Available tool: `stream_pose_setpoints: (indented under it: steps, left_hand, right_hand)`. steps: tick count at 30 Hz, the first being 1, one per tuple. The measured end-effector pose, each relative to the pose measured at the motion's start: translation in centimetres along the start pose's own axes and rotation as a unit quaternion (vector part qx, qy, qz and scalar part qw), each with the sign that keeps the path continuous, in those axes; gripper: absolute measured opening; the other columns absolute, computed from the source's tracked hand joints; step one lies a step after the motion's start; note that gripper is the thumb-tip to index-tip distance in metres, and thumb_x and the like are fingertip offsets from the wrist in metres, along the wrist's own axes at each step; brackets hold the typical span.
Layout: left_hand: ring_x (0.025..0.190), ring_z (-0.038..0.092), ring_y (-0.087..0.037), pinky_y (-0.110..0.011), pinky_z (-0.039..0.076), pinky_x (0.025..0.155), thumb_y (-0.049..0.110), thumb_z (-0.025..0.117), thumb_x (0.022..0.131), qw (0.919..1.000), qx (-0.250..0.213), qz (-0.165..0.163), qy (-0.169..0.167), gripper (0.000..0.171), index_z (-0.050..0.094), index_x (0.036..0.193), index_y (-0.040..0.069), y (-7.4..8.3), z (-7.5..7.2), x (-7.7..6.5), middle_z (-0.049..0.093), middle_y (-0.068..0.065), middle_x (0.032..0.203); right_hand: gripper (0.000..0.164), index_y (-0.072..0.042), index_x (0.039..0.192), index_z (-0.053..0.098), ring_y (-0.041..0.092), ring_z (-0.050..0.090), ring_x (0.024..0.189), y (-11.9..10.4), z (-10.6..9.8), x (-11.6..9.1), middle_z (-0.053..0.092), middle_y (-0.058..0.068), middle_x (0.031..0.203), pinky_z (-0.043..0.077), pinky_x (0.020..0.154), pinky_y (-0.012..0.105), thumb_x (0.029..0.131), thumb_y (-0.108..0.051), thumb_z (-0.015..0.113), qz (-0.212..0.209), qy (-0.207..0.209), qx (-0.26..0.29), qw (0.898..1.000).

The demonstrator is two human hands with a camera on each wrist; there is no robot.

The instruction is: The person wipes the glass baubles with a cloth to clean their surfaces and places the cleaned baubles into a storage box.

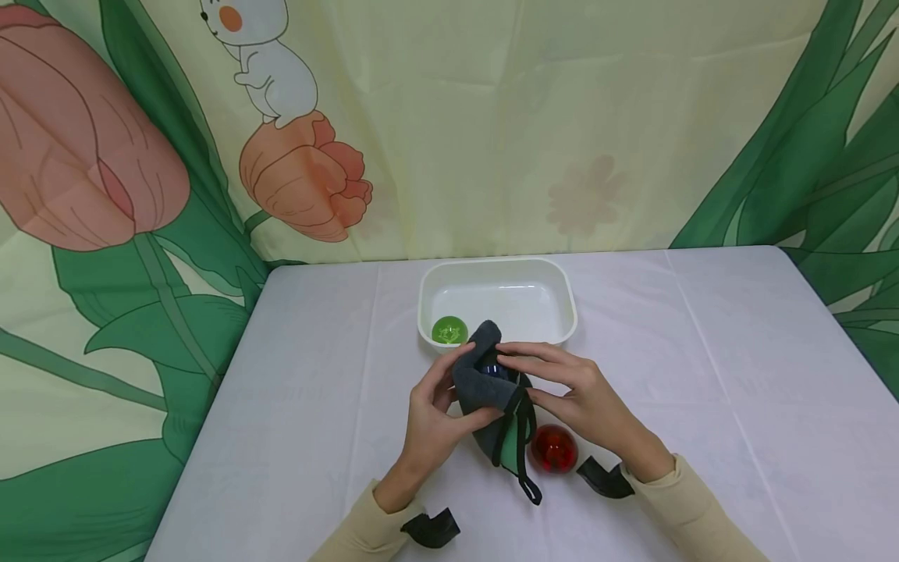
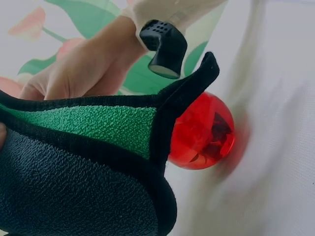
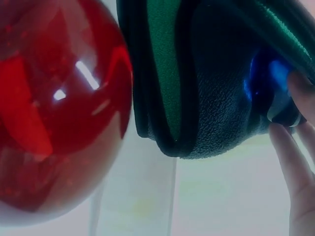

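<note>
Both hands are at a dark grey-blue cloth [image 1: 485, 390] with a green inner side, black edging and a hanging loop. My left hand [image 1: 437, 417] grips it from the left, thumb across its front. Folded inside it is a shiny, see-through blue ball [image 3: 280, 73], partly hidden by the cloth. My right hand [image 1: 579, 390] holds the blue ball with its fingertips at the fold's right side, the thumb by the black edging. On the table just right of the cloth sits a see-through red ball [image 1: 554, 449], below the right hand.
A white rectangular tub [image 1: 555, 273] stands behind the hands, with a see-through green ball [image 1: 449, 330] in its near left corner. White cloth covers the table [image 1: 316, 375]. A printed curtain [image 1: 449, 140] hangs at the back. Black wrist cameras [image 1: 431, 528] stick out from both sleeves.
</note>
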State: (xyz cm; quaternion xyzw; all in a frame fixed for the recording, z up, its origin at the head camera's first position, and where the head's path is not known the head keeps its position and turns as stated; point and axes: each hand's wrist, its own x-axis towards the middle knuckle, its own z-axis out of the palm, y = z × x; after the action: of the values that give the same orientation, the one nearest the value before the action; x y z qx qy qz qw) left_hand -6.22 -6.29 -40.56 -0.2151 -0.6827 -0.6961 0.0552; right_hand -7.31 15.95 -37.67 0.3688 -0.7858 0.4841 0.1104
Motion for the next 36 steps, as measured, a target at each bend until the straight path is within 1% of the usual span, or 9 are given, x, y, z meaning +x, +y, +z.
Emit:
stream_pose_setpoints:
  steps: [7,15,18,23,26,28,30,32,36]
  left_hand:
    - [0.12,0.061,-0.022,-0.029,0.055,0.094,-0.008,0.084,0.071,0.9988,0.035,0.034,-0.01,0.077,0.053,0.14,0.006,0.18,0.11,-0.08,0.054,-0.016,0.143]
    - [0.113,0.064,-0.022,-0.028,0.057,0.088,-0.011,0.084,0.069,0.9988,0.031,0.037,0.009,0.073,0.057,0.135,0.005,-0.13,0.09,-0.07,0.057,-0.016,0.139]
    - [0.112,0.064,-0.021,-0.029,0.058,0.086,-0.011,0.083,0.069,0.9991,0.021,0.035,0.011,0.072,0.056,0.134,0.004,-0.1,0.08,-0.05,0.058,-0.017,0.136]
    - [0.112,0.065,-0.02,-0.03,0.059,0.084,-0.01,0.082,0.07,0.9995,0.001,0.026,0.017,0.071,0.055,0.135,0.003,0.06,0.07,0.14,0.059,-0.018,0.132]
    - [0.113,0.064,-0.02,-0.031,0.059,0.085,-0.01,0.081,0.07,0.9996,-0.011,0.022,0.016,0.071,0.054,0.135,0.002,0.03,0.05,0.19,0.059,-0.02,0.132]
    - [0.114,0.064,-0.02,-0.032,0.059,0.085,-0.011,0.08,0.07,0.9995,-0.018,0.02,0.013,0.072,0.053,0.136,0.001,-0.03,0.05,0.21,0.059,-0.02,0.132]
    - [0.114,0.064,-0.02,-0.033,0.059,0.086,-0.012,0.079,0.071,0.9995,-0.022,0.017,0.013,0.072,0.053,0.136,0.001,-0.05,0.05,0.19,0.059,-0.021,0.132]
    - [0.114,0.064,-0.019,-0.032,0.058,0.086,-0.012,0.079,0.071,0.9996,-0.023,0.014,0.012,0.072,0.053,0.136,0.001,-0.04,0.06,0.15,0.058,-0.02,0.133]
    - [0.115,0.063,-0.019,-0.03,0.058,0.087,-0.01,0.079,0.073,0.9998,-0.012,0.012,0.009,0.071,0.052,0.138,0.002,0.05,0.12,0.03,0.057,-0.02,0.135]
  right_hand:
    - [0.056,0.001,0.132,0.061,0.008,0.065,0.113,0.01,-0.09,-0.1,0.064,0.02,0.129,0.059,0.082,0.03,0.079,0.014,0.074,0.069,0.003,0.075,0.995]
    - [0.052,-0.004,0.137,0.058,0.007,0.063,0.116,-0.11,-0.59,-0.21,0.061,0.015,0.135,0.057,0.088,0.034,0.086,0.003,0.071,0.117,-0.027,0.089,0.989]
    - [0.056,-0.006,0.136,0.059,0.009,0.063,0.117,-0.06,-0.75,-0.2,0.061,0.012,0.135,0.056,0.09,0.033,0.083,0.005,0.074,0.095,-0.024,0.072,0.993]
    - [0.062,-0.008,0.131,0.064,0.014,0.058,0.125,-0.01,-0.65,-0.14,0.061,0.011,0.135,0.05,0.097,0.02,0.075,0.014,0.078,0.01,-0.007,0.01,1.0]
    - [0.047,-0.009,0.129,0.066,0.014,0.054,0.129,0.03,-0.55,-0.1,0.061,0.01,0.135,0.047,0.099,0.019,0.084,0.0,0.076,-0.017,-0.008,-0.003,1.0]
    - [0.039,-0.009,0.128,0.066,0.014,0.053,0.13,0.12,-0.47,-0.05,0.06,0.011,0.136,0.048,0.099,0.019,0.09,-0.013,0.071,-0.021,-0.01,-0.004,1.0]
    - [0.039,-0.01,0.129,0.066,0.014,0.052,0.132,0.21,-0.43,-0.04,0.06,0.011,0.137,0.048,0.099,0.02,0.094,-0.026,0.064,-0.018,-0.012,-0.005,1.0]
    - [0.04,-0.009,0.129,0.066,0.015,0.052,0.132,0.28,-0.42,-0.07,0.059,0.012,0.138,0.048,0.099,0.02,0.094,-0.027,0.062,-0.017,-0.014,-0.008,1.0]
    - [0.04,-0.009,0.131,0.065,0.014,0.052,0.132,0.14,-0.47,-0.18,0.059,0.011,0.138,0.048,0.098,0.02,0.092,-0.02,0.064,-0.006,-0.018,-0.007,1.0]
